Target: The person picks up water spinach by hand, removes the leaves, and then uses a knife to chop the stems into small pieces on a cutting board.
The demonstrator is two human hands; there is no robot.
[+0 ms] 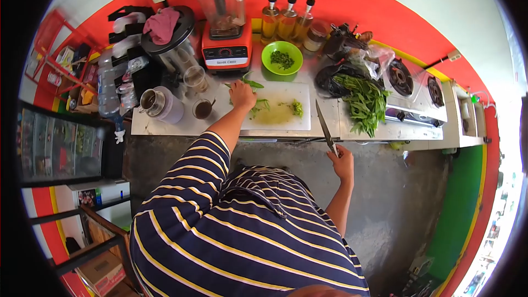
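My left hand point(242, 95) is over the left end of a white cutting board point(280, 122), its fingers closed around green leaves point(253, 83) that stick out past them. Chopped light-green pieces point(297, 108) lie at the board's right side, with a few scraps near my left hand. In my right hand point(342, 161) is a kitchen knife point(323, 124), gripped by the handle in front of the counter edge, its blade pointing away from me. Behind the board, a lime-green bowl point(295, 70) holds chopped greens point(282, 60).
Left of the board stand a glass of dark liquid point(202, 109), a clear cup point(195, 80), a steel-mouthed jug point(163, 105) and a red blender point(225, 52). Pump bottles point(287, 19) line the wall. A leafy bunch point(362, 104) and a gas stove point(412, 107) are on the right.
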